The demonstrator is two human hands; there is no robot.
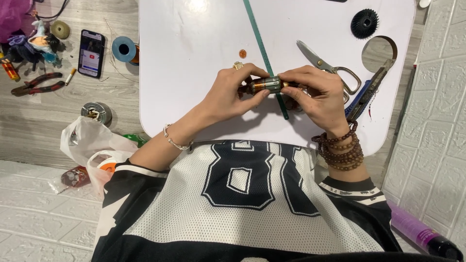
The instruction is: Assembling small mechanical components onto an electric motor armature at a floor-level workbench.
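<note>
Both hands meet over the middle of the white lap table [194, 58], pinching one small motor armature [268, 84] between them. It lies roughly level, well clear of the table edges and just above the tabletop; I can't tell if it touches the surface.

Left hand [232, 92]: fingers curled around the armature's dark left end, thumb under it, ring on one finger, silver bracelet [174, 140] at the wrist.

Right hand [318, 92]: fingertips closed on the right end and shaft, thumb on the near side. Brown bead bracelets [342, 148] stacked on the wrist.

On the table:
- thin green strip [264, 53] running diagonally from the far edge and passing under the armature
- steel scissors [326, 65] just beyond the right hand, handle loops partly hidden by it
- utility knife [371, 90] beside the scissors, towards the right edge
- black finned fan wheel [364, 23] at the far right, next to a round cutout [378, 54]
- small orange disc [242, 53] beyond the left hand

On the wood floor to the left: smartphone [91, 53] with lit screen, blue wire spool [125, 49], red-handled pliers [36, 83], white plastic bag [90, 143]. Purple bottle [422, 235] lies at lower right.
</note>
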